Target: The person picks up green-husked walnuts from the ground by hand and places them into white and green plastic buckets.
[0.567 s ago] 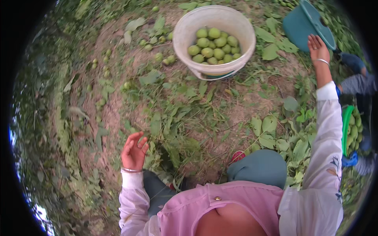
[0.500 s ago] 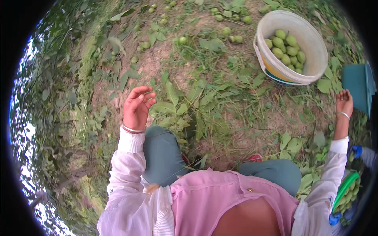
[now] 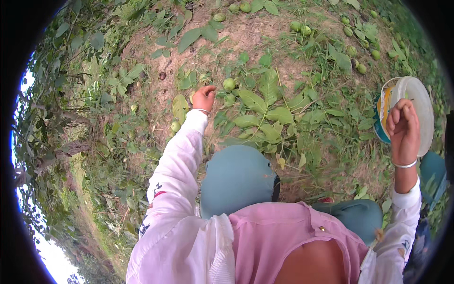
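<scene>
Left hand point(image 3: 204, 98) reaches down among leaves, fingers curled, grip contents unclear; one green fruit point(image 3: 229, 84) just beside it at 2 o'clock. Right hand point(image 3: 403, 128) clenched on rim of one white bucket point(image 3: 416, 102) at 3 o'clock. About ten more green fruits point(image 3: 361, 68) scattered on ground point(image 3: 246, 35) toward 12–2 o'clock.

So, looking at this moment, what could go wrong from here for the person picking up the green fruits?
1. The left hand reaches down among big leaves beside a green fruit; leaves may hide other fruits, so some could be missed.
2. The right hand grips the rim of the white bucket, which looks tipped on its side; anything inside might roll out.
</scene>
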